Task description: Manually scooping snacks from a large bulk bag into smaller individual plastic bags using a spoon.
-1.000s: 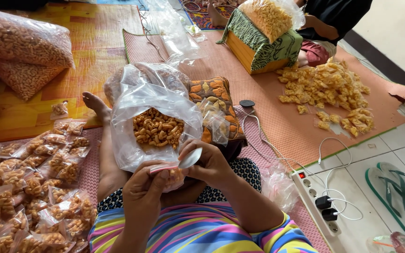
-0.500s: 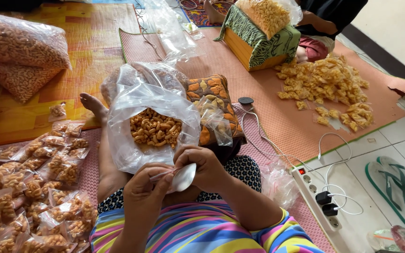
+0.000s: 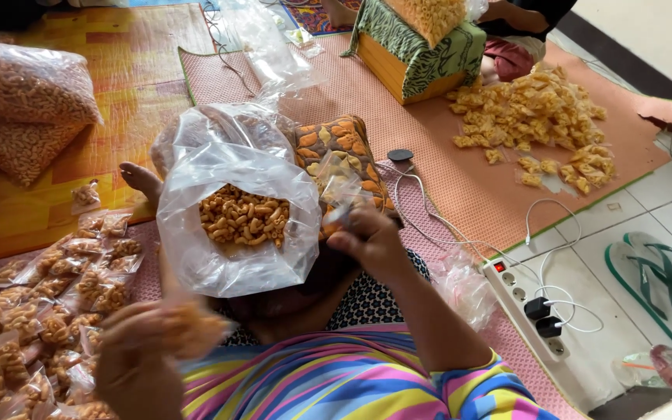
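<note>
The left hand (image 3: 138, 365), low and blurred, is closed around a small filled packet (image 3: 188, 330) of golden macaroni snacks, just beside the heap of finished packets (image 3: 33, 311) on its outer side. The right hand (image 3: 371, 245) is raised, fingers pinched at the small clear bags (image 3: 344, 190) — the grip itself is blurred. Between the hands, slightly beyond, sits the large open bag (image 3: 235, 214) of snacks.
</note>
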